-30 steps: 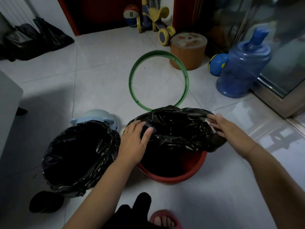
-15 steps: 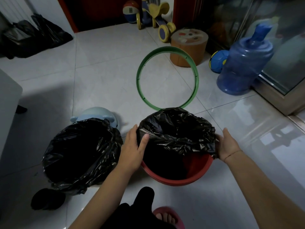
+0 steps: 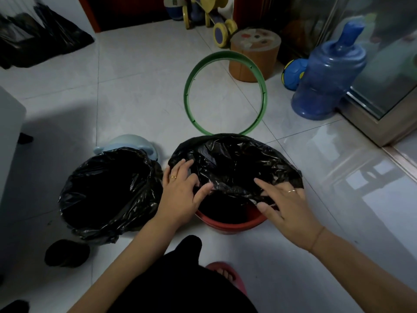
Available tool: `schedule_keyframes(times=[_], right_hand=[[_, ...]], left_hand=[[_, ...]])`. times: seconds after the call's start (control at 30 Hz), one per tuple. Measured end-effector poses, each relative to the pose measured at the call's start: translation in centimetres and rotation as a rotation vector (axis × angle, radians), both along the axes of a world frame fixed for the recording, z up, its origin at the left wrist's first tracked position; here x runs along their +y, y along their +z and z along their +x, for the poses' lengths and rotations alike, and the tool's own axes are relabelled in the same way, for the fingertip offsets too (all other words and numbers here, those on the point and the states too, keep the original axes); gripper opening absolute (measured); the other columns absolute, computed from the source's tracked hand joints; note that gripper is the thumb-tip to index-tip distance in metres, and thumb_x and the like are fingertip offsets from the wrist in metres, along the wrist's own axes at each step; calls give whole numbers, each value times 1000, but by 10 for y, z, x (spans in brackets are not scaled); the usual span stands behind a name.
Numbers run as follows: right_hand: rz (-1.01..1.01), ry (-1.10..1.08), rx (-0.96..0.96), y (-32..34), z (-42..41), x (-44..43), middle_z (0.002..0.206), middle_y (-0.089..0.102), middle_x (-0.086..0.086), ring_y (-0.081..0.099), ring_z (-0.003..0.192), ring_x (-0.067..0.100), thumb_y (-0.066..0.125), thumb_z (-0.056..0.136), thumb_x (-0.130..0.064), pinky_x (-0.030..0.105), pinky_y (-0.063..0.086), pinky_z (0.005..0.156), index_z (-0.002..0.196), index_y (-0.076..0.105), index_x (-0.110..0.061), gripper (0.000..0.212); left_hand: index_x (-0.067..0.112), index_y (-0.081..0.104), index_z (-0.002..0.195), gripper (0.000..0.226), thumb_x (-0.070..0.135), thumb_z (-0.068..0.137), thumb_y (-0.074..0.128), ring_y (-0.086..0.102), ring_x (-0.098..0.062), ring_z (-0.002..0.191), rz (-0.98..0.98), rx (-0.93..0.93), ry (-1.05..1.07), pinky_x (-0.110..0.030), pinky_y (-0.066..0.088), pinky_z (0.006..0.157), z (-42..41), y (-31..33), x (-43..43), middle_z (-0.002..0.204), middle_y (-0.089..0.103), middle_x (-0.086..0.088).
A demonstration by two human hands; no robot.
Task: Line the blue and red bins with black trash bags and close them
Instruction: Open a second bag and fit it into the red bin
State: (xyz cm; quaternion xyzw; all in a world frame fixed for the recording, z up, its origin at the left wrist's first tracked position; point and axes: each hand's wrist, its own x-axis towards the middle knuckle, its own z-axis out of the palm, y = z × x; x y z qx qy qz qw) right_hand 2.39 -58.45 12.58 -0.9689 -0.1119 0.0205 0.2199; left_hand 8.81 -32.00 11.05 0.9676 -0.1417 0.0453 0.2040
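The red bin point(image 3: 232, 223) stands on the floor in front of me with a black trash bag point(image 3: 234, 163) draped over its far and side rim; the near rim shows bare red. My left hand point(image 3: 180, 190) pinches the bag's loose near edge at the left. My right hand point(image 3: 286, 208) grips the same edge at the right, fingers spread over the plastic. To the left, the other bin is wrapped in its own black bag point(image 3: 108, 190). A pale blue lid point(image 3: 128, 143) lies behind it.
A green ring point(image 3: 187, 96) lies on the tiles beyond the red bin. A blue water jug point(image 3: 327, 73), a ball point(image 3: 293, 73), a round stool point(image 3: 255, 55) and a toy scooter stand at the back right. Black bags point(image 3: 38, 39) sit back left. My sandalled foot point(image 3: 228, 274) is below.
Both hands have shifted from the sides of the red bin to the bag's near edge, my right hand coming inward across the rim. The bag's near edge is now lifted and bunched.
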Motion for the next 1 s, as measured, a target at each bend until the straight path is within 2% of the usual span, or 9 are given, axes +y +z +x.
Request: schedule_keyframes(times=[0.2, 0.3, 0.37, 0.47, 0.6, 0.67, 0.8, 0.9, 1.0], right_hand=[[-26, -4, -51, -3, -4, -3, 106, 51, -10, 39, 100, 12, 15, 80, -77, 27, 25, 86, 133, 49, -31, 79], [84, 10, -7, -2, -1, -1, 93, 49, -5, 40, 91, 14, 31, 82, -71, 28, 32, 84, 97, 67, -24, 61], [196, -2, 4, -3, -4, -1, 88, 47, -1, 39, 87, 16, 37, 82, -63, 25, 32, 79, 74, 63, -19, 53], [263, -13, -40, -9, -14, -4, 88, 46, 0, 41, 87, 18, 41, 89, -57, 20, 33, 78, 63, 58, -13, 54], [291, -47, -63, -14, -29, -10, 111, 46, 0, 43, 107, 20, 27, 88, -63, 25, 29, 90, 66, 59, -19, 59], [335, -95, -54, -20, -34, -15, 125, 42, -3, 42, 119, 20, 26, 89, -63, 31, 31, 96, 68, 58, -24, 55], [449, -101, -9, -37, -43, -25, 155, 21, -9, 26, 141, 12, 30, 88, -65, 34, 28, 107, 83, 71, -18, 63], [545, -144, 55, -40, -41, -27, 158, 17, -8, 21, 143, 9, 32, 90, -60, 31, 25, 110, 91, 71, -25, 52], [689, -194, 165, -36, -35, -24, 151, 35, 9, 24, 142, 11, 32, 93, -47, 33, 19, 114, 101, 60, -57, 31]], left_hand=[[14, 57, 77, 59, 66, 86, 32, 33, -26, 135, -213, 35, 13, -41, 32, 106, -23, 8, 8, 142, 42, -8], [17, 55, 75, 56, 67, 86, 33, 35, -18, 135, -300, 65, 34, -41, 45, 94, -38, 8, 6, 148, 35, -4], [18, 54, 71, 58, 70, 85, 31, 32, -9, 135, -319, 64, 31, -36, 43, 92, -47, 6, 6, 152, 31, -1], [27, 47, 63, 54, 73, 85, 29, 33, -7, 136, -319, 42, 11, -28, 35, 91, -58, 2, 7, 156, 26, 0], [31, 42, 62, 48, 71, 86, 31, 43, -16, 132, -267, 10, -33, -26, 36, 79, -71, -18, 12, 159, 17, 2], [25, 52, 63, 53, 69, 87, 34, 49, -22, 127, -197, 16, -48, -29, 42, 76, -75, -29, 15, 159, 9, 0], [6, 71, 75, 38, 43, 79, 65, 47, -37, 129, -67, -4, 1, -52, 43, 100, -70, -44, 22, 154, 6, -2], [10, 75, 90, 52, 52, 81, 46, 43, -35, 132, -55, -14, 15, -52, 35, 108, -63, -44, 28, 153, 14, -5], [19, 69, 113, 62, 61, 84, 34, 37, -28, 137, -139, 108, 18, -45, 32, 109, -58, -44, 38, 159, 11, 1]])
